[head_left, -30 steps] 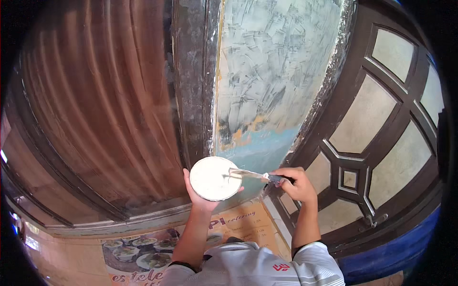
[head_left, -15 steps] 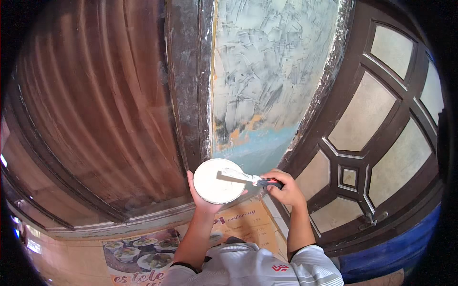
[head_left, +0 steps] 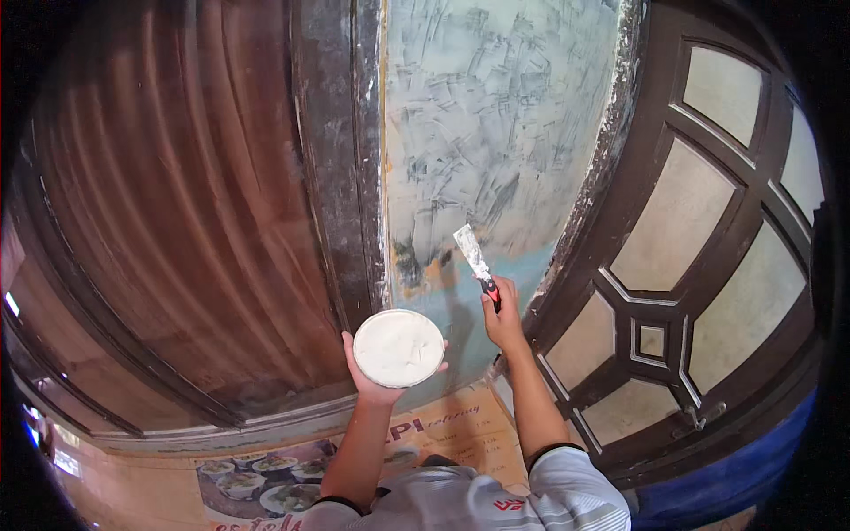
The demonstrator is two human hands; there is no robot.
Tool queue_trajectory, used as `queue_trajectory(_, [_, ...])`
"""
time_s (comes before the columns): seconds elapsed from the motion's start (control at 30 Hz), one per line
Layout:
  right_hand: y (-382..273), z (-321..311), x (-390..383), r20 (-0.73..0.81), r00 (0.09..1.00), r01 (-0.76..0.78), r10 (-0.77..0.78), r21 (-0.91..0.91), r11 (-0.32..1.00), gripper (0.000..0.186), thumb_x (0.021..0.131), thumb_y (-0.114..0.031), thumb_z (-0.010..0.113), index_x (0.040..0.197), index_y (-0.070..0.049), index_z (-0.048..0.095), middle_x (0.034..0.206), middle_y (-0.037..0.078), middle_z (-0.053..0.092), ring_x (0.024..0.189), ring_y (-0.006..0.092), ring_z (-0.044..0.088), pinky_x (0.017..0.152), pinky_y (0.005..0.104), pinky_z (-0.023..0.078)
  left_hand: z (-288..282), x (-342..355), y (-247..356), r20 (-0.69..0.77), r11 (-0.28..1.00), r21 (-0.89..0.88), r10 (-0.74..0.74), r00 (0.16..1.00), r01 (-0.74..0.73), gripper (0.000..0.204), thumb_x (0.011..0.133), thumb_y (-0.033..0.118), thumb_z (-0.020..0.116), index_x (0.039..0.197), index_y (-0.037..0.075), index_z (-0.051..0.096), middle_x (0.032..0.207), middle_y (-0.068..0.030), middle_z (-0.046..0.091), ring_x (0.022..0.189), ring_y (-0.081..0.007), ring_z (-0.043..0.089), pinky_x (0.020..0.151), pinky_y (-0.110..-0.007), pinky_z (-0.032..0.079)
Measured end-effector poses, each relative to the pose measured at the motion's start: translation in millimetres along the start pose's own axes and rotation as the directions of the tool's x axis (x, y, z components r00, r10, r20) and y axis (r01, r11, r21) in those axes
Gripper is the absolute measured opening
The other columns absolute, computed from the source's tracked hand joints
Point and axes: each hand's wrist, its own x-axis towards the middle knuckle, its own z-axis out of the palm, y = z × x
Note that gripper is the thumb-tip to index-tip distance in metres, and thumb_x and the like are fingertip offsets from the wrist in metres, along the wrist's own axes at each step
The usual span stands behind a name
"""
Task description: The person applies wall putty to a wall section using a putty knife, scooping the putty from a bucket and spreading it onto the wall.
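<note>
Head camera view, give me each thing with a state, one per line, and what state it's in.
Left hand: holding the round dish up from below.
Round dish: full of white putty.
Right hand: gripping the putty knife's handle.
Putty knife: raised, blade against the wall.
Wall: mostly coated, bare blue at the bottom.
Window: shut.

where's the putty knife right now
In the head view the putty knife is in the right hand, right of centre, blade against the plastered wall strip, above and right of the round white plate.
</note>
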Motion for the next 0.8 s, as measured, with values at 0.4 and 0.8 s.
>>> queue_trajectory(0.4, [70.1, 93.4, 26.7, -0.291, 0.954, -0.049, 0.069, 0.075, 0.996, 0.046, 0.098, 0.001, 0.059, 0.144, 0.0, 0.056, 0.119, 0.019, 0.053, 0.109, 0.034, 0.054, 0.097, 0.0401, 0.045, -2.2, -12.2, 23.0, -0.164, 0.981, 0.17, 0.124, 0.979, -0.095, 0.109, 0.085, 0.093, 0.034, 0.158, 0.012, 0.035, 0.158, -0.0264, 0.038, 0.137, -0.0651, 0.038, 0.103, -0.086, 0.034])
queue_trajectory(0.8, [101.8, 93.4, -29.5, -0.163, 0.983, -0.094, 0.084, -0.054, 0.994, 0.047, 0.095, -0.003, 0.068, 0.141, -0.002, 0.06, 0.106, 0.017, 0.059, 0.094, 0.0313, 0.061, 0.083, 0.0386, 0.053, -9.8, -12.1, 34.4, -0.205, 0.966, 0.226, 0.171, 0.964, -0.123, 0.108, 0.085, 0.093, 0.031, 0.157, 0.014, 0.038, 0.158, -0.0232, 0.039, 0.137, -0.0621, 0.041, 0.102, -0.087, 0.034])
